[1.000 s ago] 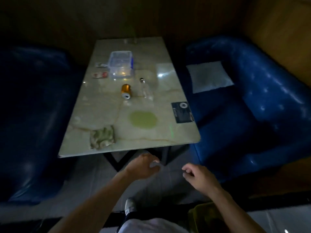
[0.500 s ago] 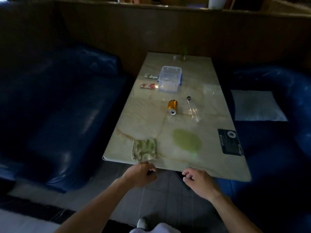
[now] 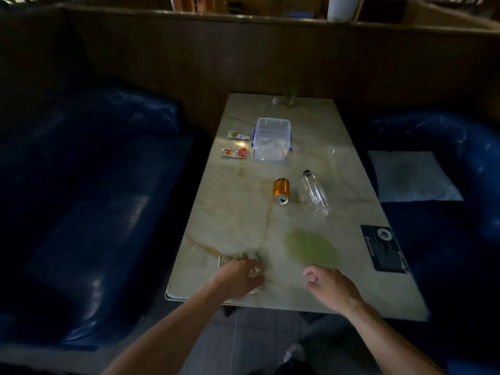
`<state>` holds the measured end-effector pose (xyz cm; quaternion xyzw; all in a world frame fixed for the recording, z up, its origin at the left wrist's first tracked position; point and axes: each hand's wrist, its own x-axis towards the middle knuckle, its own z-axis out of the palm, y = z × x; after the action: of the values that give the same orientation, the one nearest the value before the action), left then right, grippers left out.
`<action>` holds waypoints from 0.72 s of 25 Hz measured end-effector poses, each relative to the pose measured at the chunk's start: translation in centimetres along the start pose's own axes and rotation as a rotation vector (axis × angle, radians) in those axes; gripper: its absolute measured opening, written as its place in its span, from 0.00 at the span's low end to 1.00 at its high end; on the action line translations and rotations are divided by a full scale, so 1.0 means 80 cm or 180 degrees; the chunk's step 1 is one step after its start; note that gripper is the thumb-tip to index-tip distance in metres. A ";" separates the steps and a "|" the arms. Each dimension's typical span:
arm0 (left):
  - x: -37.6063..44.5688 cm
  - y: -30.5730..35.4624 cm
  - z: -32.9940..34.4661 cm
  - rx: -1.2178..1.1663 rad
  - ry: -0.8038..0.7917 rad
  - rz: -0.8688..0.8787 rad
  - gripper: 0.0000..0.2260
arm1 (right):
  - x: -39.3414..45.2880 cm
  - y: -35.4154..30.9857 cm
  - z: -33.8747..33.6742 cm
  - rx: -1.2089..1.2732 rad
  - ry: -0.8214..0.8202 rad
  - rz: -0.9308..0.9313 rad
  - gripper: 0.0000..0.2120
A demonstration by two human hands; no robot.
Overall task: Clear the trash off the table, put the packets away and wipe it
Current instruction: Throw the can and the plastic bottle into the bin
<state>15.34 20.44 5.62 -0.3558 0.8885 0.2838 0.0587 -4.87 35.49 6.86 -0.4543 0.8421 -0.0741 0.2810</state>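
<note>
Dim booth: blue sofas [image 3: 102, 212] flank a marble table [image 3: 235, 220], wood-panelled wall [image 3: 243, 58] behind.

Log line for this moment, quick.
left hand on cloth | right hand empty, by green spill | can, bottle, packets untouched

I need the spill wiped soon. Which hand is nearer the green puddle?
Right. The right hand sits at the green puddle's near edge; the left hand is off to its left, on the cloth.
</note>
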 end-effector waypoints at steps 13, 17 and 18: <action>0.214 0.018 -0.031 0.0266 -0.0015 -0.0368 0.18 | 0.177 0.060 -0.090 -0.0188 0.0345 0.0170 0.15; 0.280 0.028 -0.043 0.0482 0.0073 -0.0542 0.21 | 0.238 0.079 -0.126 -0.0096 0.0485 0.0222 0.16; 0.295 0.031 -0.045 0.0547 0.0061 -0.0585 0.22 | 0.252 0.082 -0.132 -0.0059 0.0499 0.0219 0.16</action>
<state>-3.45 5.81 2.53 -0.4320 0.8737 0.1967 0.1063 -23.99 21.65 4.97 -0.4205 0.8773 -0.0920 0.2124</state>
